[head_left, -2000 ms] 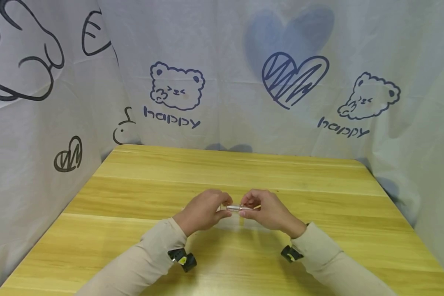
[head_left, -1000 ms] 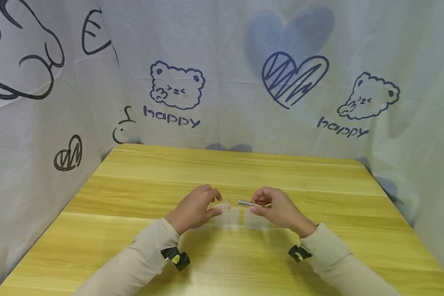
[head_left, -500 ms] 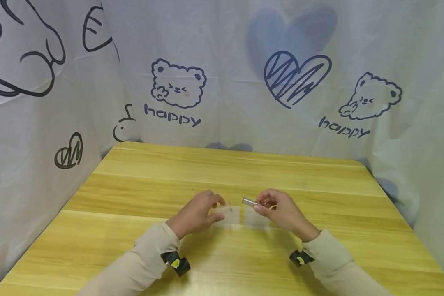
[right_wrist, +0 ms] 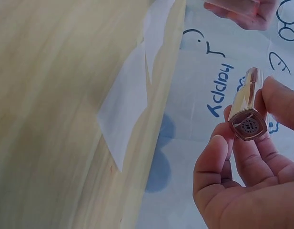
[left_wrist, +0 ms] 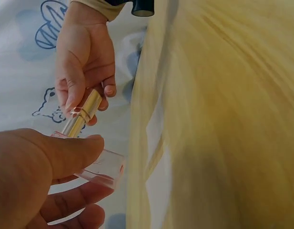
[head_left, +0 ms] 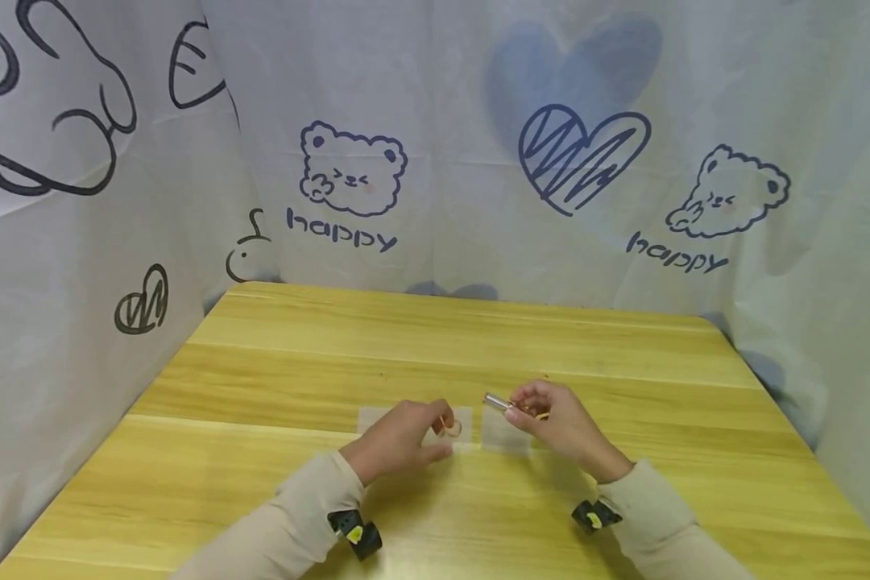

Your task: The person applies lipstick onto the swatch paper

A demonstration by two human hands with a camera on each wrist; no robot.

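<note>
Between the thumb and fingers of my left hand (head_left: 406, 435) is a clear plastic cap (left_wrist: 108, 167), its mouth turned towards the table side in the left wrist view. My right hand (head_left: 564, 427) pinches a lipstick tube (head_left: 497, 402), whose shiny metal collar points left and slightly up. In the right wrist view the lipstick's squarish base (right_wrist: 249, 125) faces the camera and shows a round label. Cap and tube are apart, with a short gap between the hands. No lipstick colour stick can be made out at the collar.
Beneath the hands, two pale white paper-like rectangles lie on the wooden table (head_left: 319, 322): one left rectangle (head_left: 371, 417) and one right rectangle (head_left: 502, 435). A white curtain (head_left: 449, 234) with drawn hearts and bears stands behind the table and at its sides.
The clear cap has come off the lipstick tube, and the hands have moved apart. My left hand has since lowered and turned the cap; the tube has shifted right and tilted upward.
</note>
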